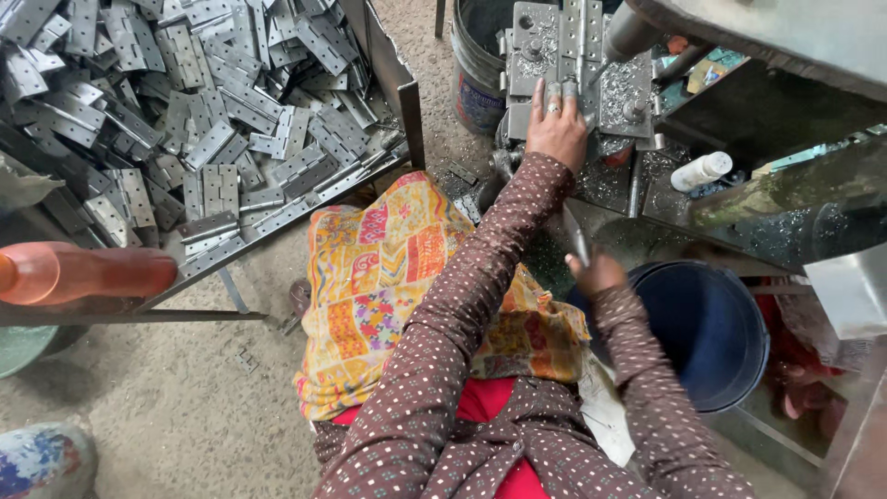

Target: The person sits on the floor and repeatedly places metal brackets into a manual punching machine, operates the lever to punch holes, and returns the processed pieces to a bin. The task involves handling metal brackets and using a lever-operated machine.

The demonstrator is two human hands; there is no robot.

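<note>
A grey metal hinge plate [575,42] with rows of small holes stands upright in the machine fixture [621,92], directly beyond the fingertips [554,91] of the left hand [556,129]. That hand stretches forward with its fingers held together and laid flat against the lower edge of the plate, a ring on 1 finger; they press on the metal rather than wrap around it. To the right of those fingers the fixture carries bolts and a crust of bright metal shavings, and a thick grey cylinder [630,35] slants down toward it from above. Nearer the body, the right hand [596,273] is closed around a thin flat metal strip [577,236], whose free end points up toward the left wrist; I cannot tell how firmly the fingers clamp it, since only the back of the fist shows. Just right of the right hand sits a dark blue bucket [716,333], and further right of the left fingers lies a small white bottle [700,171] on the grimy machine bed. Below both hands a patterned yellow cloth [397,277] covers the person's lap. Well to the left of the fingers a metal tray [402,92] holds a heap of loose hinges [185,102], with an orange bottle [83,273] lying nearer the camera.
</note>
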